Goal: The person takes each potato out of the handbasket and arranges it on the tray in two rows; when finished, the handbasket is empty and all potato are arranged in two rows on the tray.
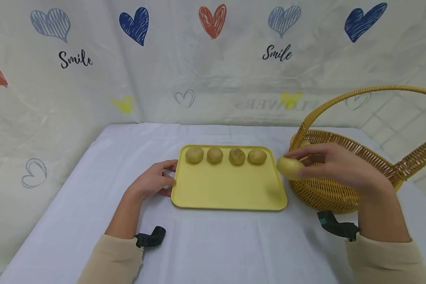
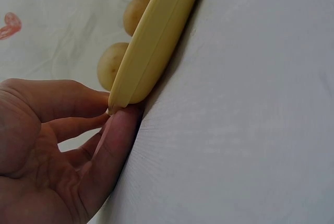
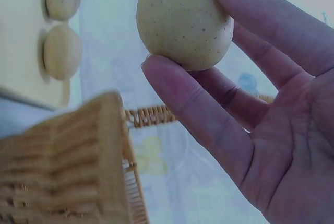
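Note:
A yellow tray [image 1: 227, 189] lies on the table with several potatoes [image 1: 214, 155] in a row along its far side. My left hand [image 1: 152, 179] pinches the tray's left edge; in the left wrist view the thumb [image 2: 117, 140] is low against the rim and a finger touches it from above. Between thumb and fingertips, my right hand [image 1: 335, 163] holds another potato [image 3: 182, 23] in the air, just off the tray's right edge and over the near-left rim of a wicker basket [image 1: 316, 195]. Part of one more potato [image 1: 305, 143] shows inside the basket, mostly behind the right hand.
The basket's tall arched handle [image 1: 369, 90] rises above and beyond the right hand. A white cloth [image 1: 213, 244] covers the table. Behind it hangs a pale sheet [image 1: 213, 71] printed with hearts. A black wrist mount [image 1: 337, 225] sticks out from the right sleeve.

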Demonstrator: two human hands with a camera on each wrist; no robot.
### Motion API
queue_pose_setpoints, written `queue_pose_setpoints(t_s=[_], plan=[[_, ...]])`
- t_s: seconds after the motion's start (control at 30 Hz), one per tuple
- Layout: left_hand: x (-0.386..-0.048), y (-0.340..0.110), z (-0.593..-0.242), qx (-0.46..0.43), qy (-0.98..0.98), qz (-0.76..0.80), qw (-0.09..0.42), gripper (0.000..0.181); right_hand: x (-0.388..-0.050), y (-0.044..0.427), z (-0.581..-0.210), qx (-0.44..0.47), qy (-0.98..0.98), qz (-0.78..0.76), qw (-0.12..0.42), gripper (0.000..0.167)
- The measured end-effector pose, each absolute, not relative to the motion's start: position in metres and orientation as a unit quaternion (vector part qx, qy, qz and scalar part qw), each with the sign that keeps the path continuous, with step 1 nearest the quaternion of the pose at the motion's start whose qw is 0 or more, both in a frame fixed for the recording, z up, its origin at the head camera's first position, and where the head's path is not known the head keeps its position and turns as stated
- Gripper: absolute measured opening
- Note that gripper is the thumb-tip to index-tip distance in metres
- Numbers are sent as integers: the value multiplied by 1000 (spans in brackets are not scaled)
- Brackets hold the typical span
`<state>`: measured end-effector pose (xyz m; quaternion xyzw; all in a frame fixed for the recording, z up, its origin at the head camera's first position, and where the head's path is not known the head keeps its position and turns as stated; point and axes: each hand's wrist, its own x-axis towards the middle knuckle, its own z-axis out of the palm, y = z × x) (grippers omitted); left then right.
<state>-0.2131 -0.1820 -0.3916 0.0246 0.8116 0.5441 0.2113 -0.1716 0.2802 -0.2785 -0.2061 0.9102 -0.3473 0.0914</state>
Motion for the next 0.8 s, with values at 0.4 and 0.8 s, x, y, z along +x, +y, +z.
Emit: queue_pose_setpoints(t_s=[0.4, 0.8], plan=[[-211, -183, -390, 22, 808, 549, 213, 77, -181, 244, -280, -212, 919, -319, 89, 40], [-211, -184, -388, 24, 809, 546, 214, 77, -199, 205, -290, -259, 881, -368, 146, 38]])
